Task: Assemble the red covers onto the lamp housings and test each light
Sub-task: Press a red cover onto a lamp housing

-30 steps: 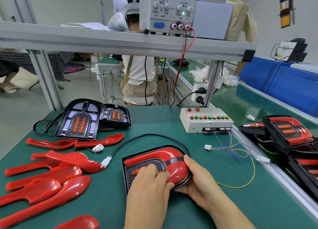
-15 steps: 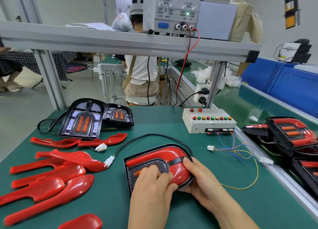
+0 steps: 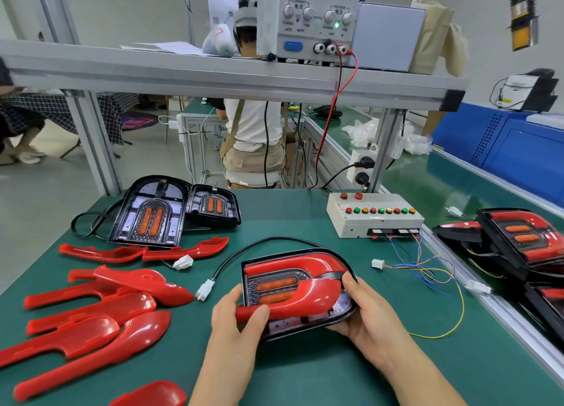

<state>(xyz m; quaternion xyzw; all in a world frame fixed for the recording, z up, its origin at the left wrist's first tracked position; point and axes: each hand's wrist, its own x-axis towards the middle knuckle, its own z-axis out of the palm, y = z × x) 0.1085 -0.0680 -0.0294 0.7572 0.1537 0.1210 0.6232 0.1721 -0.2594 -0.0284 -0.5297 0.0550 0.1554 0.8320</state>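
Sliding off the top, the left hand is now pinching the red cover by its lower leg, the right hand cradling the lamp housing just before the test box; squeezing evenly should seat it.

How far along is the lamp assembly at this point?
Done: red-covered lamps stacked at the right edge. In hand: left hand and right hand grip a black lamp housing with glossy red plastic covers on it; its white plug lies unconnected, so testing at the white button box looks pending. Remaining: two bare black housings at the rear left and loose red covers piled nearby.
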